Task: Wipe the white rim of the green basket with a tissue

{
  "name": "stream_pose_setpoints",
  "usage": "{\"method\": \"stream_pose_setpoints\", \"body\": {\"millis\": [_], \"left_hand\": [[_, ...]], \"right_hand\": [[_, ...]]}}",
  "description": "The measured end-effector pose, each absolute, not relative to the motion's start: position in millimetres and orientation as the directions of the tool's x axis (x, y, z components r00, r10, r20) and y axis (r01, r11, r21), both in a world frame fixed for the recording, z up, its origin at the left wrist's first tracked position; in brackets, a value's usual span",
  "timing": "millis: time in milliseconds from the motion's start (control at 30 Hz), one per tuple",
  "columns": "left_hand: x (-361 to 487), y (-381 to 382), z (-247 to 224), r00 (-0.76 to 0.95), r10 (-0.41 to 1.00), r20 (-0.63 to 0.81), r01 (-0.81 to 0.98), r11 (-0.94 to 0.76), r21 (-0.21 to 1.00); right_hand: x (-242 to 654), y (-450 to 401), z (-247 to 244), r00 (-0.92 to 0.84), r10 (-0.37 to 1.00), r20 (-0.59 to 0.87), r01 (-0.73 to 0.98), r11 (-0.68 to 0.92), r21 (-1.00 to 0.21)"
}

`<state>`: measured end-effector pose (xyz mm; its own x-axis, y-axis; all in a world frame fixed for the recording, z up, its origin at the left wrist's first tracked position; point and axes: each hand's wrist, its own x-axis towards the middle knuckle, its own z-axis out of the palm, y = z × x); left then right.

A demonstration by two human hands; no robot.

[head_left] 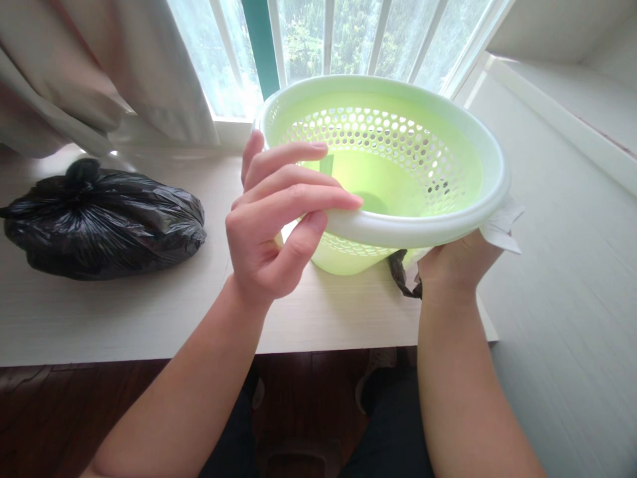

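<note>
A light green wastebasket [348, 262] with a white rim and a band of round holes is tilted toward me above the pale ledge. My left hand [279, 212] grips its near left rim, fingers over the edge and thumb outside. Inside, I see a bare green bottom and a small darker green patch on the left. My right hand [455, 265] is under the right side of the rim, its fingers mostly hidden. Crumpled white paper [502, 226] sticks out on both sides of that hand. A strip of black plastic [404, 273] hangs beside it.
A knotted, full black garbage bag [107, 222] lies on the ledge [308, 325] at the left. Behind are a barred window [343, 40] and a beige curtain [99, 73]. A pale panel [562, 285] stands close on the right. My legs and the dark floor show below.
</note>
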<state>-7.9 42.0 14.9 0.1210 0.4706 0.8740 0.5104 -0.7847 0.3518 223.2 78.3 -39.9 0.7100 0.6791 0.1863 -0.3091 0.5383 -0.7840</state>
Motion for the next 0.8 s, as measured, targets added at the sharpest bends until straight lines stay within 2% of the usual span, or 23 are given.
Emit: {"method": "stream_pose_setpoints", "body": {"millis": [100,233,433,567,800], "left_hand": [[-7.0,43.0,15.0,0.123,0.452,0.884,0.448,-0.820,0.357],[-6.5,44.3,15.1,0.102,0.416,0.904,0.422,-0.841,0.340],[-8.8,45.6,12.7,0.135,0.462,0.877,0.543,-0.775,0.324],[-7.9,47.8,10.2,0.112,0.409,0.905,0.533,-0.794,0.293],[-8.9,42.8,17.2,0.126,0.465,0.877,0.533,-0.777,0.335]], "right_hand": [[218.9,76.5,-34.8,0.757,0.612,0.229,-0.247,0.592,-0.767],[217.4,75.6,-31.2,0.752,0.613,0.240,-0.239,0.594,-0.768],[219.3,74.9,-29.8,0.749,0.628,0.211,-0.254,0.566,-0.784],[220.3,75.5,-32.7,0.742,0.624,0.245,-0.250,0.596,-0.763],[218.5,76.3,-32.8,0.747,0.622,0.237,-0.244,0.587,-0.772]]}}
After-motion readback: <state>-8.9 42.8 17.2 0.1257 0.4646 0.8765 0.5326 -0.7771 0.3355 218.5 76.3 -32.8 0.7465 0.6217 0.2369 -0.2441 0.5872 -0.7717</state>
